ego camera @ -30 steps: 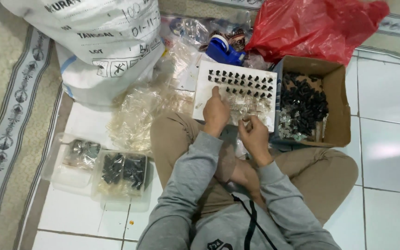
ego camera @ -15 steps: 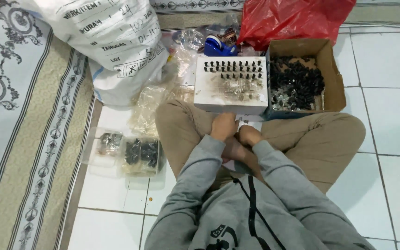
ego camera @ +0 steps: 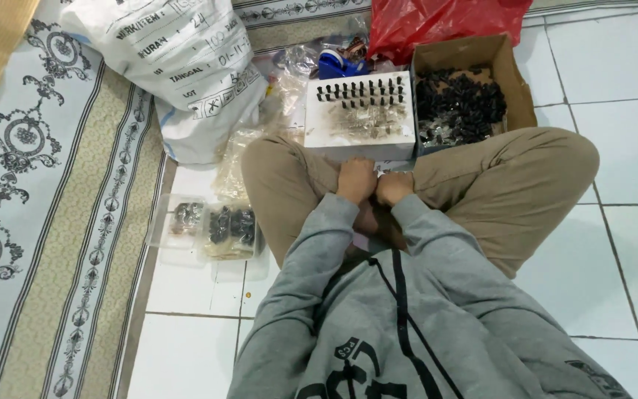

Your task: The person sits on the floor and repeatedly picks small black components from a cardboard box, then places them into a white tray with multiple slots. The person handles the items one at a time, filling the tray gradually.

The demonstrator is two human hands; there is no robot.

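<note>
Between my crossed legs, my left hand [ego camera: 357, 179] and right hand [ego camera: 394, 186] sit side by side, touching, fingers curled under; I cannot tell whether they hold anything. Just beyond them on the floor lies a white tray [ego camera: 359, 125] with rows of small black parts standing along its far edge. Right of it, touching, is a cardboard box [ego camera: 515, 70] full of black parts. A red plastic bag [ego camera: 444, 22] lies behind, a big white sack [ego camera: 179, 66] to the left

Matt cardboard box [ego camera: 515, 77] (glossy tiles [ego camera: 629, 244])
</note>
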